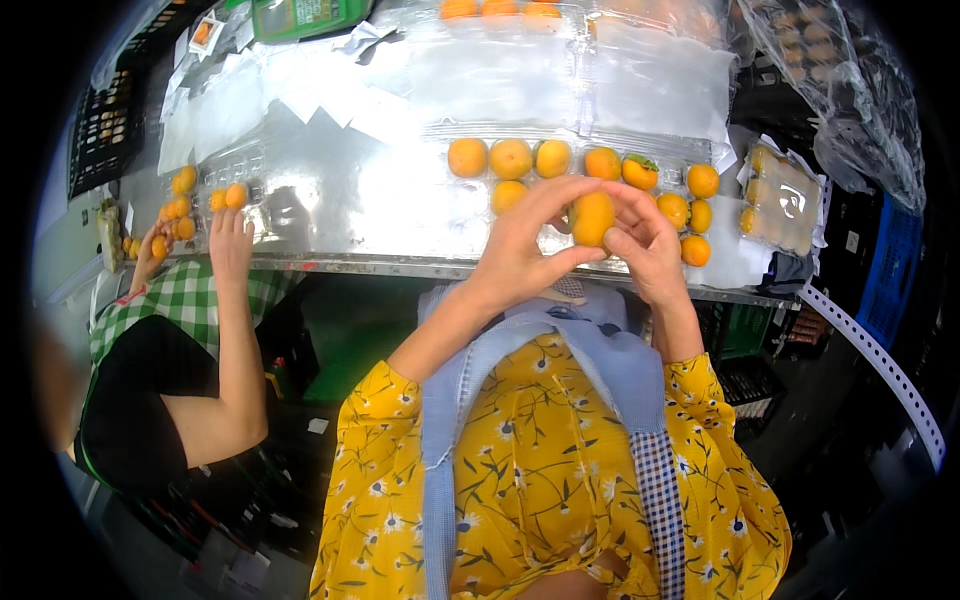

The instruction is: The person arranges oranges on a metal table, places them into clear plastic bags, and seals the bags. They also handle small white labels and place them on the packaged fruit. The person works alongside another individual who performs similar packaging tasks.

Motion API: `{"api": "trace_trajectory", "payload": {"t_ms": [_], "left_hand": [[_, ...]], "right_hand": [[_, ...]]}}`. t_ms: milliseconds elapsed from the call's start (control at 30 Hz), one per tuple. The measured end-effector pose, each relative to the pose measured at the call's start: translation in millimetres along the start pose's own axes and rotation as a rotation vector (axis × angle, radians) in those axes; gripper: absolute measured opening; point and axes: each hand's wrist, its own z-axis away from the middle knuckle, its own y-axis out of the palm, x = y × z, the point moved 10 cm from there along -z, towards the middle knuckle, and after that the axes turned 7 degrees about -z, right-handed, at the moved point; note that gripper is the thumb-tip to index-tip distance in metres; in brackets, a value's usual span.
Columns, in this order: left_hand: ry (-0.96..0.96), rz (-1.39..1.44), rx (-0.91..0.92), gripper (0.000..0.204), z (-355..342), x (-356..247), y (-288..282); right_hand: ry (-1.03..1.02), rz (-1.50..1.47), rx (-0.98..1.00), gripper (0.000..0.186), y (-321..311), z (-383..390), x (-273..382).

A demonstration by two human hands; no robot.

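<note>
Just over the table's near edge, I hold an orange persimmon [592, 219] up between both hands. My left hand [520, 245] curls round its left side, thumb below and fingers above. From the other side, my right hand [652, 245] grips it between thumb and fingers. Behind my hands, several persimmons [510, 159] sit in rows in a clear plastic tray [425, 150]. To the right are more loose-looking ones [703, 180], and one persimmon [640, 171] shows a green leafy cap. My fingers hide part of the tray and some fruit.
At the right stands a wrapped pack [783, 200] of fruit, near clear plastic film [850, 90] and a blue crate [890, 275]. White papers [320, 85] and a green scale [308, 18] lie farther back. On the left, a co-worker's hand [232, 235] touches persimmons.
</note>
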Motion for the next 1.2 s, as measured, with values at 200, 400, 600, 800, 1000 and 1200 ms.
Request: {"api": "trace_trajectory", "payload": {"t_ms": [200,400,600,800,1000,1200], "left_hand": [[-0.269,0.635,-0.057,0.046,23.2,34.3,5.4],[-0.535,0.947,-0.083,0.042,53.4,79.3,-0.1],[-0.428,0.629,-0.327,0.057,91.1,101.1,-85.1],[-0.296,-0.263,-0.224,0.052,101.9,88.7,-93.6],[-0.133,-0.528,-0.157,0.056,94.1,82.6,-70.8],[-0.057,-0.673,-0.129,0.053,93.8,81.9,-60.3]], "right_hand": [[-0.072,0.398,-0.003,0.042,12.4,3.8,8.6],[-0.061,0.471,-0.071,0.035,-1.7,10.2,3.5],[-0.058,0.5,-0.294,0.029,-65.3,31.3,6.1],[-0.005,0.587,-0.357,0.027,-86.5,44.0,-13.6],[-0.02,0.731,-0.307,0.024,-72.8,46.3,-20.5],[-0.17,0.994,-0.466,0.022,-94.2,61.0,7.2]]}}
